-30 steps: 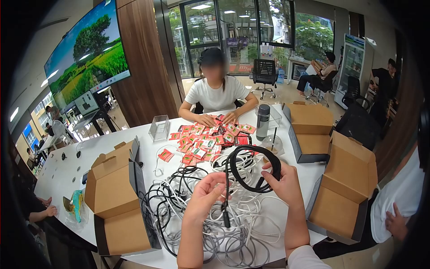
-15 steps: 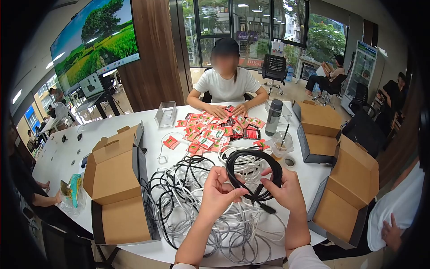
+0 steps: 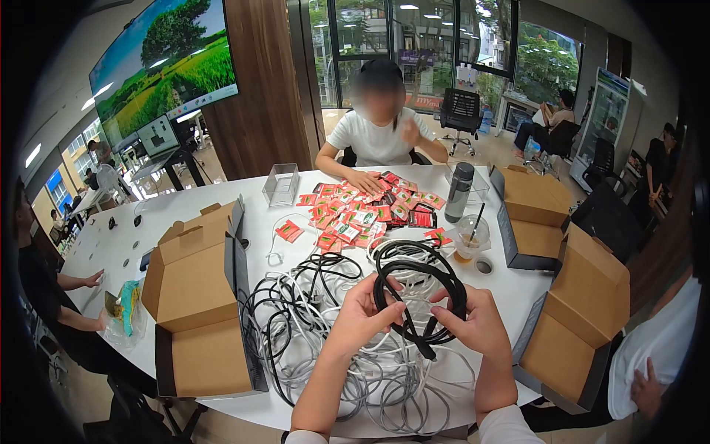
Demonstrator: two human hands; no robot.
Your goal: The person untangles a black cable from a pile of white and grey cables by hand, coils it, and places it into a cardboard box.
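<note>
A coiled black cable (image 3: 457,285) hangs in the air between my two hands, its plug end dangling at the bottom of the loop. My left hand (image 3: 367,309) pinches the left side of the coil between thumb and fingers. On the opposite side my right hand (image 3: 473,317) is closed around the cable, thumb toward me. Below and to the left spreads a tangle of white, grey and black cables (image 3: 355,396) on the white table. Farther back lies a pile of red sachets (image 3: 347,214), which a person across the table touches with one hand.
Open cardboard boxes stand at the left (image 3: 203,355) and right (image 3: 566,355), with another box (image 3: 529,214) behind. A dark bottle (image 3: 459,192), a plastic cup (image 3: 469,235) and a clear tray (image 3: 281,186) are on the table. People stand at both sides.
My left thumb and the cable's plug end have shifted slightly within the coil. The person opposite has raised one hand from the sachets toward the face.
</note>
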